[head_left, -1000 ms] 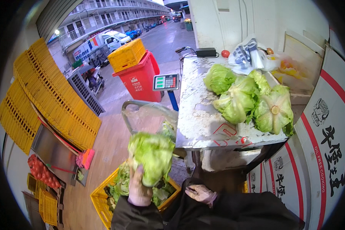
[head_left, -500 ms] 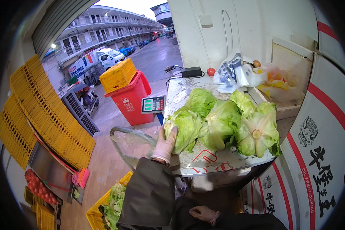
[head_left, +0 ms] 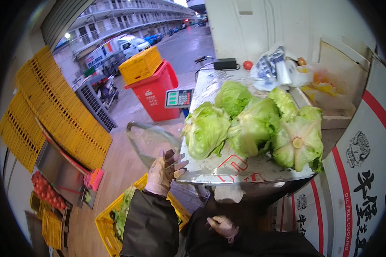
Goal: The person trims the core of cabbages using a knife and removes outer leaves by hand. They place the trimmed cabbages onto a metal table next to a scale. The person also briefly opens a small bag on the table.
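Several heads of lettuce stand on the white tabletop, the nearest to my left hand being a pale green lettuce (head_left: 206, 130) at the table's left edge. My left hand (head_left: 163, 171), in a thin pale glove, is open with its fingers apart, just off the table's front left corner. Beyond it a clear plastic bag (head_left: 148, 143) hangs by the table's left side. Low in front of my body, my gloved right hand (head_left: 223, 226) is curled closed; whatever it holds, if anything, is hidden. At the right, another lettuce (head_left: 297, 142) shows its cut stem.
Below my left forearm is a yellow crate (head_left: 105, 222) with lettuce leaves. A scale display (head_left: 179, 98) stands at the table's left edge. White cartons (head_left: 351, 184) line the right. A red bin (head_left: 156, 92) and stacked yellow crates (head_left: 64, 107) are at the left.
My left hand has left the front left lettuce, moving down and left off the table, its fingers spread. The lettuce stays on the table. The view has shifted slightly.
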